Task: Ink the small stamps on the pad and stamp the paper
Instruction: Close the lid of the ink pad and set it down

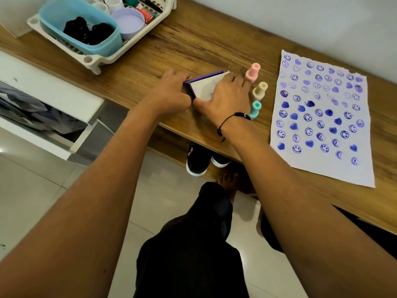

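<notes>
Paper [322,117] near bench [193,44] right end fully stamped; stamps [259,90] parked (upright); left hand [171,91], right hand [223,97] clamped on ink pad [204,84] lid.

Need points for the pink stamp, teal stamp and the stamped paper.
pink stamp [253,72], head view, on its upright handle.
teal stamp [255,109], head view, on its handle, just past the right wrist.
stamped paper [322,117], head view, on the middle of the printed sheet.

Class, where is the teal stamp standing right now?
In the head view, the small teal plastic stamp stands upright on the wooden desk, beside the right hand's wrist, nearest of three stamps.
</notes>
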